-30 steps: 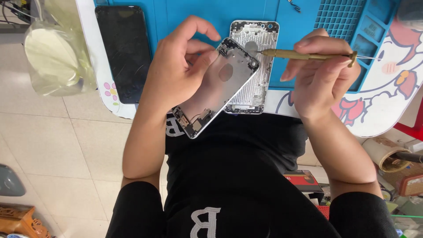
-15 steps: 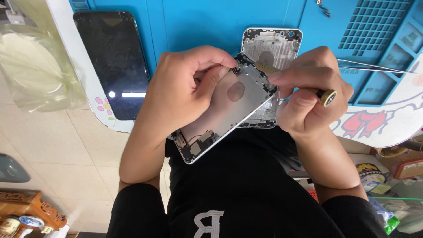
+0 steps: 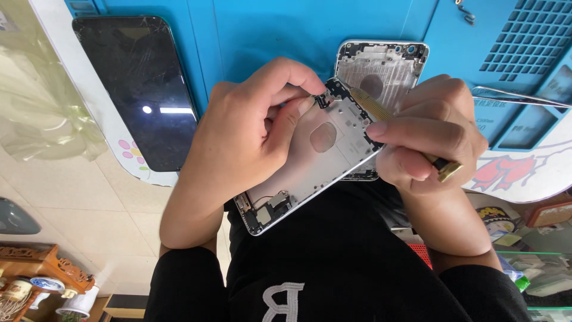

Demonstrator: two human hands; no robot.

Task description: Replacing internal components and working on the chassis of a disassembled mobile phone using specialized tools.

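Silver phone housing (image 3: 310, 170) gripped in L hand (image 3: 238, 140), fingers (image 3: 292, 110) curled round its top edge, above lap off bench's near edge. R hand (image 3: 432, 134) fingers pinched shut on brass tool (image 3: 444, 170), tip at housing's top corner. 2nd housing (image 3: 381, 65) flat on blue mat (image 3: 268, 30).

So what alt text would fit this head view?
A left hand holds a bare phone shell while the right hand works a brass tool into its top corner, above a blue mat with a second shell and a dark phone.
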